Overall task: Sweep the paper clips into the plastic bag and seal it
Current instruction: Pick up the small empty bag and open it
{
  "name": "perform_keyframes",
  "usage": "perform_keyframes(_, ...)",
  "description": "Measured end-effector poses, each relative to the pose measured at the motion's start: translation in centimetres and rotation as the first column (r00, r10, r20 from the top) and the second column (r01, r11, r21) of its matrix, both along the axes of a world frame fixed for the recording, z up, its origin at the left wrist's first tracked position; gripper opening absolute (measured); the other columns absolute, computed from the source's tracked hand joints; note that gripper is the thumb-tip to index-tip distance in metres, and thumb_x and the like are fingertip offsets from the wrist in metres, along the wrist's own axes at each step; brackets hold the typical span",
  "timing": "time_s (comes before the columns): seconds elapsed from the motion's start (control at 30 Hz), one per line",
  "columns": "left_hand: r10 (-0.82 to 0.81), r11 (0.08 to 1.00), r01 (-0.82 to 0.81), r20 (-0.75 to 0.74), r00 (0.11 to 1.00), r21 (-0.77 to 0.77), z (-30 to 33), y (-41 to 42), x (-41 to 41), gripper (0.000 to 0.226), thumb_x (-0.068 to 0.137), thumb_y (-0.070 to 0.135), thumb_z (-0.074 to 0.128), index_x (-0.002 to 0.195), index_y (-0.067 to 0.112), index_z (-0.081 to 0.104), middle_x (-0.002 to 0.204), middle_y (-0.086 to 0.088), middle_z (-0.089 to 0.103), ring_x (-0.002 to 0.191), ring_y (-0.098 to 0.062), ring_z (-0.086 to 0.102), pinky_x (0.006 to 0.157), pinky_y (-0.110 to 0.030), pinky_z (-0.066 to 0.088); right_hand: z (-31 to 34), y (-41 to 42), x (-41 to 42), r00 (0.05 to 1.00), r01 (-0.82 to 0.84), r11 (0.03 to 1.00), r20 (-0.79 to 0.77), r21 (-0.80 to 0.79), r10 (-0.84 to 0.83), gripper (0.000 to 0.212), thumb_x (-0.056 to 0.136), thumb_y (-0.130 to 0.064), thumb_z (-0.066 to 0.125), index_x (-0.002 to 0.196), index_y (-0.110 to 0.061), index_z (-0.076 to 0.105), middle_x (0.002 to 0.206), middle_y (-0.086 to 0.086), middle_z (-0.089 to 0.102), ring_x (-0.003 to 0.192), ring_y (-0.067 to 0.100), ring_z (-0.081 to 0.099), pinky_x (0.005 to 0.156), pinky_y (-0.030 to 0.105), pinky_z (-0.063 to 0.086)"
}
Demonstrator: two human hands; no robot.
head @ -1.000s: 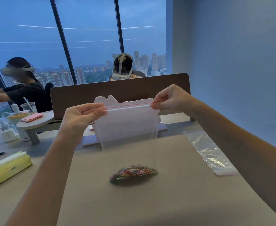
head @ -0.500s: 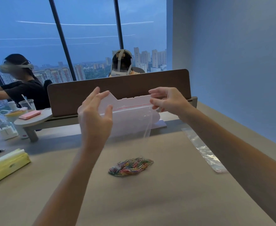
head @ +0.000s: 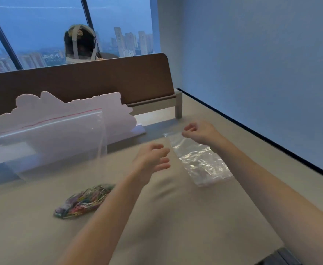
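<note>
A clear zip bag (head: 61, 134) with a red seal line stands blurred at the left, and neither hand holds it. Its bottom rests on the table with a heap of coloured paper clips (head: 84, 201) inside. A second, empty clear plastic bag (head: 200, 163) lies flat on the table to the right. My left hand (head: 151, 159) hovers just left of this bag with its fingers spread and nothing in it. My right hand (head: 200, 132) is at the bag's far end, fingers curled and apart; whether they touch the plastic is unclear.
A white cloud-shaped card (head: 42, 106) stands behind the zip bag, in front of a brown desk divider (head: 99, 81). A person wearing a headset (head: 80, 44) sits beyond the divider. The blue wall (head: 252, 73) runs along the table's right edge.
Both hands let go of the zip bag and moved right to the empty bag on the table. The view swung right, so the zip bag with the clips now sits at the left.
</note>
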State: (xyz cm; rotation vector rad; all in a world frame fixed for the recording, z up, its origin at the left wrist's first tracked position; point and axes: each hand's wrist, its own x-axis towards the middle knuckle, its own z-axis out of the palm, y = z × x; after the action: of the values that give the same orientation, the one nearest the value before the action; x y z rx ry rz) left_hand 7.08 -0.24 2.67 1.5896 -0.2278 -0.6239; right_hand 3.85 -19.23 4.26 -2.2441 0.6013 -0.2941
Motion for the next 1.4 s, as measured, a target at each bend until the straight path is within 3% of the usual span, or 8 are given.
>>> perform_keyframes(0.17,0.055,0.998,-0.052,-0.250,0.967,0.020,-2.8,-4.8,2.5,0.018,0.087,0.007,0.067,0.101,0.004,0.057,0.112,-0.021,0.048,0.098,-0.035,0.056,0.092,-0.050,0.052,-5.3,-7.8,-0.4,0.912,0.137,0.954,-0.343,-0.266,-0.226,0.053,0.079,-0.047,0.056,0.124,-0.020,0.057,0.130,0.013,0.058,0.121,0.033,0.051,0.100,0.047,0.045)
perform_keyframes(0.33,0.060,0.997,-0.043,-0.321,0.945,0.060,-4.4,-8.0,4.4,0.025,0.086,0.007,0.067,0.108,0.000,0.059,0.103,-0.020,0.060,0.087,-0.029,0.064,0.064,-0.035,0.058,-7.3,-11.0,-0.7,0.903,0.181,0.935,-0.324,-0.305,-0.281,0.035,0.089,-0.033,0.052,0.115,-0.011,0.060,0.123,0.017,0.059,0.119,0.036,0.049,0.095,0.037,0.041)
perform_keyframes(0.47,0.028,0.992,0.000,-0.219,0.975,0.128,-5.2,-9.7,4.5,0.014,0.082,0.003,0.070,0.092,0.003,0.061,0.075,-0.010,0.054,0.054,-0.016,0.052,0.038,-0.020,0.042,-6.6,-11.9,-1.2,0.915,0.221,0.963,-0.310,-0.152,-0.259,0.016,0.089,-0.021,0.056,0.081,-0.007,0.056,0.095,0.011,0.057,0.095,0.028,0.059,0.073,0.030,0.041)
perform_keyframes(0.6,0.018,0.981,0.003,-0.103,0.995,0.193,-5.4,-10.4,4.0,0.019,0.079,-0.001,0.072,0.070,0.005,0.055,0.051,-0.006,0.038,0.039,-0.015,0.035,0.033,-0.015,0.032,-6.3,-12.6,-2.6,0.946,0.257,0.953,-0.241,0.161,-0.215,0.018,0.088,-0.024,0.064,0.101,-0.013,0.060,0.090,0.006,0.060,0.082,0.022,0.057,0.074,0.032,0.047)
perform_keyframes(0.7,-0.020,0.975,0.019,0.003,1.000,0.223,-5.6,-10.6,2.8,0.007,0.081,-0.001,0.069,0.087,0.001,0.066,0.055,-0.006,0.040,0.042,-0.013,0.031,0.043,-0.019,0.026,-6.4,-13.1,-3.9,0.966,0.242,0.907,-0.169,0.344,-0.194,0.041,0.082,-0.021,0.069,0.121,-0.014,0.055,0.110,0.005,0.063,0.101,0.021,0.063,0.093,0.038,0.052)
perform_keyframes(0.9,0.031,0.990,-0.029,-0.014,0.999,0.138,-5.1,-11.2,-0.1,0.016,0.089,0.003,0.058,0.080,0.015,0.053,0.063,-0.004,0.050,0.037,-0.009,0.049,0.044,-0.021,0.036,-6.7,-13.4,-7.4,0.961,0.242,0.664,-0.079,0.708,-0.265,0.053,0.085,-0.009,0.071,0.133,-0.011,0.049,0.115,0.008,0.063,0.095,0.016,0.065,0.081,0.032,0.055)
perform_keyframes(1.07,0.063,0.998,-0.066,-0.147,0.987,-0.019,-4.9,-11.5,-2.8,0.009,0.092,0.002,0.057,0.096,0.008,0.052,0.076,-0.007,0.063,0.063,-0.023,0.072,0.038,-0.020,0.043,-6.2,-13.7,-11.7,0.959,0.254,0.667,-0.091,0.700,-0.270,0.047,0.089,-0.007,0.066,0.133,-0.010,0.049,0.121,0.012,0.062,0.083,0.016,0.065,0.073,0.033,0.055)
perform_keyframes(1.4,0.111,0.959,-0.164,-0.229,0.967,-0.229,-4.7,-12.3,-10.4,0.031,0.089,-0.004,0.061,0.116,0.003,0.045,0.088,-0.012,0.059,0.053,-0.015,0.070,0.050,-0.026,0.059,-4.0,-13.6,-23.5,0.952,0.091,0.766,0.171,0.636,-0.255,0.045,0.084,-0.002,0.069,0.123,-0.023,0.059,0.092,0.007,0.070,0.074,0.015,0.061,0.068,0.027,0.046)
